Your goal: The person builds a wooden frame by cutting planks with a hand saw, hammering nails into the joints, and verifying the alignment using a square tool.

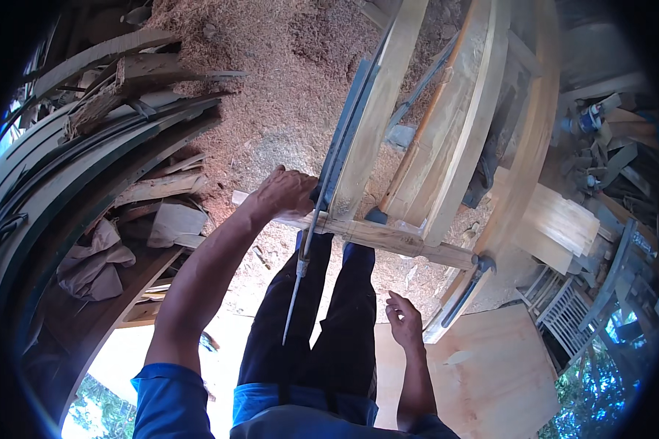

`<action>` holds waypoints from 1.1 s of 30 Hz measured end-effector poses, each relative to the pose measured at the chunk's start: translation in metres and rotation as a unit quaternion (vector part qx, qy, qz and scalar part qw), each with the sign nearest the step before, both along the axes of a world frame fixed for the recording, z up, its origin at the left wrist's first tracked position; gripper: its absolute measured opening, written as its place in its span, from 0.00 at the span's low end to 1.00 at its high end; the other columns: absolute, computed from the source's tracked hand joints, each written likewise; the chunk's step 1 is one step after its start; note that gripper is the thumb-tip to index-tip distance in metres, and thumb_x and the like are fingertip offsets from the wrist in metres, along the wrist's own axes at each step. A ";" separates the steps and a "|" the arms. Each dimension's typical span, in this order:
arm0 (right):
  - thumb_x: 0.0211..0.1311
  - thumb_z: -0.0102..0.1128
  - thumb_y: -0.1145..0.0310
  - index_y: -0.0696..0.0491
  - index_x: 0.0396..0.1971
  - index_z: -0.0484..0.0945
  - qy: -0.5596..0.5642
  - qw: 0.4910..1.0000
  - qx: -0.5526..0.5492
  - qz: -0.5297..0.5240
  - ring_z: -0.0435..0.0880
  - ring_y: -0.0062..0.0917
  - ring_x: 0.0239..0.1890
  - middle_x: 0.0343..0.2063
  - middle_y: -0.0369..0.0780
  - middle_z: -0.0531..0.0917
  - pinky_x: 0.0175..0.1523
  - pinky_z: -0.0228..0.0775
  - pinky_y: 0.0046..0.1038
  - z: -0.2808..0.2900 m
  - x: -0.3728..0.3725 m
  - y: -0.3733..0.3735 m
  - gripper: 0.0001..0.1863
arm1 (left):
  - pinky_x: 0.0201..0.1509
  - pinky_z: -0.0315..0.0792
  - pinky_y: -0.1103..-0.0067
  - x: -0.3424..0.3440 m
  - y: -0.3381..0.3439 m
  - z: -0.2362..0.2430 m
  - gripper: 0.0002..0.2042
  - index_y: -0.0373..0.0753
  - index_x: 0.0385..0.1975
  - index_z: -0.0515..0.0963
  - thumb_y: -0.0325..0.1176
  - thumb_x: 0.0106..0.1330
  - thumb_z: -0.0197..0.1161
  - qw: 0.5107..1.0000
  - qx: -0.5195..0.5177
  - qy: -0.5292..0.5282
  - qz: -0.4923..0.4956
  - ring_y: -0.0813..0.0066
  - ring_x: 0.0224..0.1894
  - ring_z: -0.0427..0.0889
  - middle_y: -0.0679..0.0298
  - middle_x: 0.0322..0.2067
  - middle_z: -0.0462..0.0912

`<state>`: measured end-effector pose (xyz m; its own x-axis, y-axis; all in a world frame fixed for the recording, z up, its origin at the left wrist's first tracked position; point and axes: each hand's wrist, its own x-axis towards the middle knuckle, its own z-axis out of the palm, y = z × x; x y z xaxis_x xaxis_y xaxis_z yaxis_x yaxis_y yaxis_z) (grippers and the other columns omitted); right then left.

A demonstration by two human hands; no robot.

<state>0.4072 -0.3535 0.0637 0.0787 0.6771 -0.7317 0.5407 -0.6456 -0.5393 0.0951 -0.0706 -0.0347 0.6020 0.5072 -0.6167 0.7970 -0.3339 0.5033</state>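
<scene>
Head: left grip (289, 194) curled round clamp (332, 179); right grip (405, 316) half-curled, empty; shavings (231, 99) cover floor (287, 143).

"What place are we in?"

"A woodworking shop: we see shavings (260, 88) strewn across the floor (280, 152), boards (117, 159) piled at our left, offcuts (624, 158) heaped at our right, and a long clamp (343, 143) along a wooden frame (381, 110)."

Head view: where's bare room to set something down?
The plywood sheet is bare between the right forearm and the white slatted rack; how level it lies I can't tell. Beyond the left hand, the shavings-covered floor is open between the wooden frame and the stacked boards. It's crowded on those boards and in the scrap pile right of the frame.
</scene>
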 end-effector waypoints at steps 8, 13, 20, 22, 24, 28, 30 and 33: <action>0.63 0.59 0.77 0.55 0.57 0.75 -0.093 0.992 0.060 -0.067 0.84 0.27 0.39 0.41 0.43 0.83 0.43 0.77 0.27 -0.007 0.015 0.004 0.21 | 0.44 0.67 0.63 0.000 -0.001 0.002 0.11 0.41 0.39 0.76 0.35 0.57 0.58 0.999 0.032 -0.020 0.005 0.60 0.37 0.81 0.59 0.30 0.79; 0.61 0.58 0.80 0.56 0.59 0.72 -0.388 0.884 0.199 -0.170 0.77 0.30 0.45 0.47 0.43 0.77 0.51 0.70 0.31 -0.011 0.080 0.007 0.24 | 0.44 0.67 0.63 -0.004 0.000 -0.003 0.11 0.42 0.39 0.76 0.36 0.57 0.60 1.000 0.018 -0.016 -0.008 0.60 0.38 0.82 0.59 0.31 0.79; 0.58 0.59 0.81 0.57 0.59 0.72 -0.311 0.910 0.268 -0.058 0.76 0.36 0.52 0.54 0.46 0.73 0.55 0.70 0.36 0.015 0.080 0.063 0.26 | 0.51 0.69 0.54 -0.018 0.014 0.019 0.11 0.38 0.36 0.75 0.39 0.61 0.61 0.994 0.011 -0.015 0.111 0.54 0.45 0.82 0.54 0.35 0.83; 0.58 0.60 0.81 0.58 0.58 0.72 -0.269 0.913 0.301 -0.057 0.76 0.36 0.53 0.54 0.47 0.74 0.55 0.72 0.34 0.042 0.051 0.093 0.26 | 0.50 0.69 0.56 -0.017 0.027 0.052 0.10 0.38 0.35 0.75 0.39 0.64 0.61 0.975 0.110 0.062 0.182 0.51 0.44 0.81 0.53 0.34 0.82; 0.57 0.62 0.79 0.60 0.57 0.73 -0.167 0.922 0.340 -0.082 0.77 0.40 0.53 0.52 0.49 0.75 0.56 0.72 0.36 0.062 0.013 0.121 0.25 | 0.44 0.72 0.58 -0.027 0.040 0.098 0.11 0.36 0.34 0.75 0.39 0.67 0.60 0.933 0.238 0.119 0.241 0.49 0.41 0.80 0.51 0.33 0.81; 0.61 0.60 0.75 0.61 0.55 0.73 -0.175 0.883 0.430 -0.064 0.78 0.45 0.53 0.47 0.51 0.79 0.56 0.73 0.40 0.056 -0.007 0.168 0.22 | 0.38 0.73 0.62 0.022 0.054 0.193 0.18 0.32 0.43 0.76 0.41 0.63 0.66 0.866 0.411 -0.032 0.284 0.52 0.33 0.80 0.53 0.29 0.80; 0.59 0.56 0.80 0.60 0.58 0.71 -0.239 0.856 0.454 -0.060 0.80 0.41 0.48 0.51 0.51 0.77 0.51 0.75 0.34 0.006 0.043 0.184 0.25 | 0.39 0.73 0.64 0.077 0.052 0.208 0.22 0.33 0.45 0.76 0.44 0.59 0.70 0.903 0.353 -0.103 0.224 0.55 0.33 0.79 0.55 0.30 0.78; 0.58 0.55 0.81 0.59 0.61 0.68 -0.270 0.886 0.365 -0.091 0.78 0.46 0.53 0.53 0.52 0.76 0.58 0.72 0.38 -0.068 0.097 0.225 0.28 | 0.47 0.70 0.66 0.149 0.049 0.181 0.26 0.35 0.47 0.75 0.46 0.56 0.72 0.935 0.296 -0.173 0.090 0.60 0.39 0.76 0.57 0.36 0.76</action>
<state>0.5042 -0.1283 -0.0039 0.4407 0.8946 0.0747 0.7699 -0.3338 -0.5439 0.2439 -0.0217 0.1467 0.5860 0.8100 0.0198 0.6910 -0.5124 0.5098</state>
